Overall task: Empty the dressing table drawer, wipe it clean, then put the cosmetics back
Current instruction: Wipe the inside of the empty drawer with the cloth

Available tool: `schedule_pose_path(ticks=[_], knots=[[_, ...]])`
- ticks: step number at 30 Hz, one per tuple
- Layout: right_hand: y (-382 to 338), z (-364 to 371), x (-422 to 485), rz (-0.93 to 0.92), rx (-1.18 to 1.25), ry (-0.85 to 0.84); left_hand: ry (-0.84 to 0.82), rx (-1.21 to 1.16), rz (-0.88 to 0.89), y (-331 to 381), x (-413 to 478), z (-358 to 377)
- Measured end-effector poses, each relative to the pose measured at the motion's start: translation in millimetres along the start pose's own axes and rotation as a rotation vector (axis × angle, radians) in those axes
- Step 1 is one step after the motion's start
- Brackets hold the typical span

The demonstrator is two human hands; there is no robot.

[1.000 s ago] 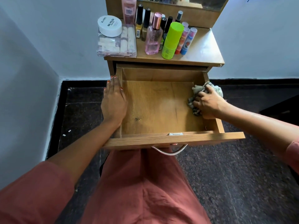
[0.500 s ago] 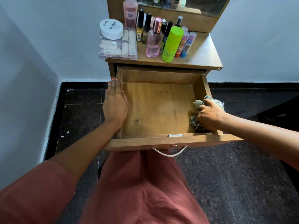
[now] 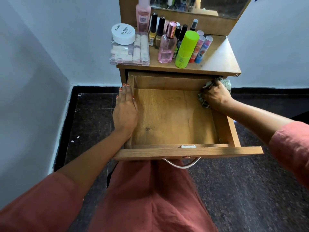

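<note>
The wooden drawer is pulled out of the dressing table, and nothing lies on its visible floor. My left hand rests flat, fingers straight, on the drawer's left wall. My right hand grips a crumpled grey-green cloth against the drawer's right wall, near the back corner. The cosmetics stand on the tabletop: a clear box with a white nail polish jar on it, a pink perfume bottle, a green tube and several small bottles.
A mirror rises behind the tabletop. Grey walls close in on the left and behind. The floor is dark speckled stone. My knees in red cloth sit under the drawer front and its metal handle.
My right hand has slid the cloth along the right wall from the front corner to the back corner. My left hand has stayed on the left wall.
</note>
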State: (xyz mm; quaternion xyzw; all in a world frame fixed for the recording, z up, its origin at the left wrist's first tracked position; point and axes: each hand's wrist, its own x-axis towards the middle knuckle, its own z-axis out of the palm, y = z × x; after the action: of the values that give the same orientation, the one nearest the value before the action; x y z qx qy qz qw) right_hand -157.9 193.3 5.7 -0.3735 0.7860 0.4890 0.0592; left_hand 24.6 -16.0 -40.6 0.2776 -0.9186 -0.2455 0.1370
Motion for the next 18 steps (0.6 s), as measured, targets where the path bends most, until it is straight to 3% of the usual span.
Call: schedule_pose_path(ticks=[10, 18], knots=[[-9.4, 14.2, 8.6, -0.006, 0.032, 0.119, -0.012, 0.007, -0.002, -0.5, 0.2, -1.2], [-25.8, 14.6, -7.5, 0.041, 0.338, 0.198, -0.005, -0.010, -0.008, -0.4, 1.5, -0.7]])
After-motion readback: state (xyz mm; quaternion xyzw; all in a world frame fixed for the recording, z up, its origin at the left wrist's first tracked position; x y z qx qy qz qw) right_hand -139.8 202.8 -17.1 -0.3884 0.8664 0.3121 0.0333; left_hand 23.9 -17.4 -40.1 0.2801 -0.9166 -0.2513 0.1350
